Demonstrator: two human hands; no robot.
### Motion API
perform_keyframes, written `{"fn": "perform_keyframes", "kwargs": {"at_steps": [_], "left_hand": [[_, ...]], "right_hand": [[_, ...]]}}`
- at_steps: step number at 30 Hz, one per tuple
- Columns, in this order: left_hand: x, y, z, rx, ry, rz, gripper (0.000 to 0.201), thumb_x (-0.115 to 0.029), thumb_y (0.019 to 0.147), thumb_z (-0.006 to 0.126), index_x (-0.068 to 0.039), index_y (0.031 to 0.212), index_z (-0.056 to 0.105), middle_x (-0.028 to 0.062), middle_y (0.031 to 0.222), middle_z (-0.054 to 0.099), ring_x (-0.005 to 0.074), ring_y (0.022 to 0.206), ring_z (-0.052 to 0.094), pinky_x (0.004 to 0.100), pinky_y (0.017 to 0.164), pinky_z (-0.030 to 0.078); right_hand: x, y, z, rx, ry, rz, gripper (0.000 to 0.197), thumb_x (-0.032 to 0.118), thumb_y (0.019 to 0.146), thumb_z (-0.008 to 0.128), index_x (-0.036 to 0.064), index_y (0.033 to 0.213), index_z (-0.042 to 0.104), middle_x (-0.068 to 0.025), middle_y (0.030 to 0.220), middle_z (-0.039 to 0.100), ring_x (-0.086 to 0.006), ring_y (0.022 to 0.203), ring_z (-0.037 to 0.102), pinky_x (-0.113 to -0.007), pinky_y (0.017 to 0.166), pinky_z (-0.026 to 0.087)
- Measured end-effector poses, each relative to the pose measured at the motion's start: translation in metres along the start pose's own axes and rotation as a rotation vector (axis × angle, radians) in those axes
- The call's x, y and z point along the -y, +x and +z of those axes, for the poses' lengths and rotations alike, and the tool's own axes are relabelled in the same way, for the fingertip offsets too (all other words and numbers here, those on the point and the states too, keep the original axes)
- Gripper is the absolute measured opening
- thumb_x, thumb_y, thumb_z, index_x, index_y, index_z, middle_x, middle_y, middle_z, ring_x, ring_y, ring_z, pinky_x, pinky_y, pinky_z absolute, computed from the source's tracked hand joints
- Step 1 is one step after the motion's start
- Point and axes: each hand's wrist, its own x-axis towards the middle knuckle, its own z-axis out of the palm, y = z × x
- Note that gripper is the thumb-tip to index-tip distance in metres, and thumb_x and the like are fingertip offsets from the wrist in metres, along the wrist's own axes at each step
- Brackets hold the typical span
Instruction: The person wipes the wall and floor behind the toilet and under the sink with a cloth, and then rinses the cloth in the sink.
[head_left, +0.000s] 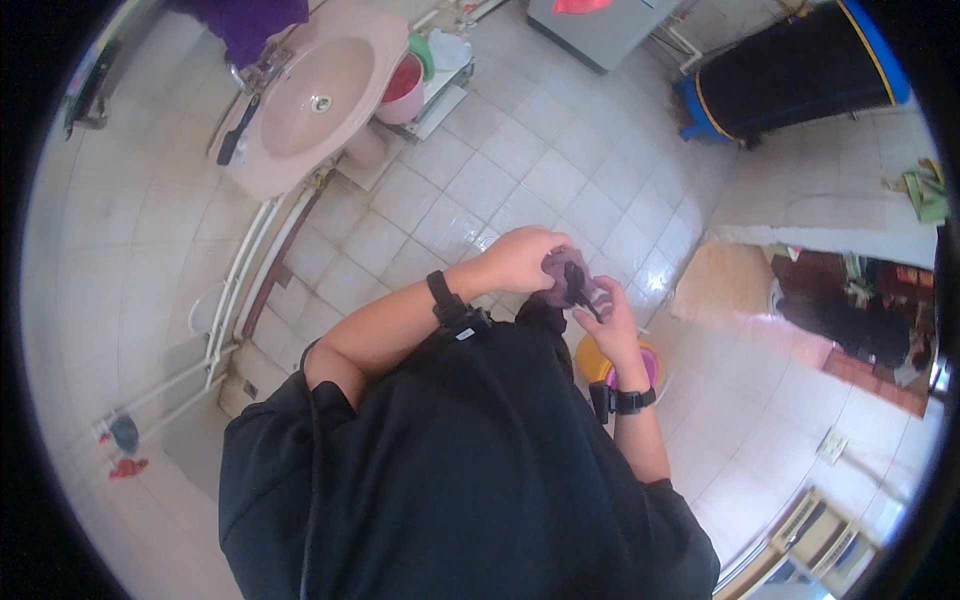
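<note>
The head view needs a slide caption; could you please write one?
Left hand holds a purplish cloth, right hand a slim dark object against it, above pale floor tiles.

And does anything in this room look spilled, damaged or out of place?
Nothing is clearly spilled or damaged. One slightly odd thing: a long dark object on the rim of the pink sink, perhaps left out. Bright patches on the tiled floor may be water or only reflections; I cannot tell.

dark held item indistinct, purple cloth cut off at top
</note>
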Motion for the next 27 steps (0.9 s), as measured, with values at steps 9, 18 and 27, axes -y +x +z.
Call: {"fn": "perform_keyframes", "kwargs": {"at_steps": [9, 18, 27], "left_hand": [[-0.034, 0.031, -0.002, -0.423, 0.172, -0.080, 0.055, -0.007, 0.069, 0.069, -0.011, 0.123, 0.064, 0.0118, 0.095, 0.065, 0.0346, 0.089, 0.062, 0.0402, 0.079, 0.050], [-0.026, 0.028, -0.019, -0.758, -0.006, -0.235, 0.068, -0.007, 0.067, 0.072, -0.011, 0.133, 0.058, 0.0142, 0.100, 0.067, 0.0307, 0.093, 0.065, 0.0378, 0.086, 0.051], [0.078, 0.028, -0.059, -1.116, -0.767, -0.352, 0.083, -0.016, 0.078, 0.081, -0.011, 0.148, 0.037, 0.0084, 0.129, 0.056, 0.0196, 0.101, 0.063, 0.0354, 0.095, 0.048]], "right_hand": [[0.037, 0.133, -0.042, 0.246, -0.227, -0.637, 0.085, 0.021, 0.063, 0.088, 0.0061, 0.136, 0.046, -0.0175, 0.139, 0.049, -0.0370, 0.129, 0.046, -0.045, 0.109, 0.036], [0.062, 0.232, 0.003, 0.767, 0.080, -0.569, 0.058, 0.015, 0.070, 0.085, 0.0055, 0.116, 0.050, -0.0138, 0.113, 0.064, -0.0219, 0.104, 0.062, -0.034, 0.091, 0.049], [0.114, 0.315, 0.067, 0.654, 0.020, -0.465, 0.032, 0.016, 0.089, 0.070, 0.0026, 0.110, 0.050, -0.0061, 0.096, 0.059, -0.0136, 0.087, 0.054, -0.030, 0.079, 0.047]]}}
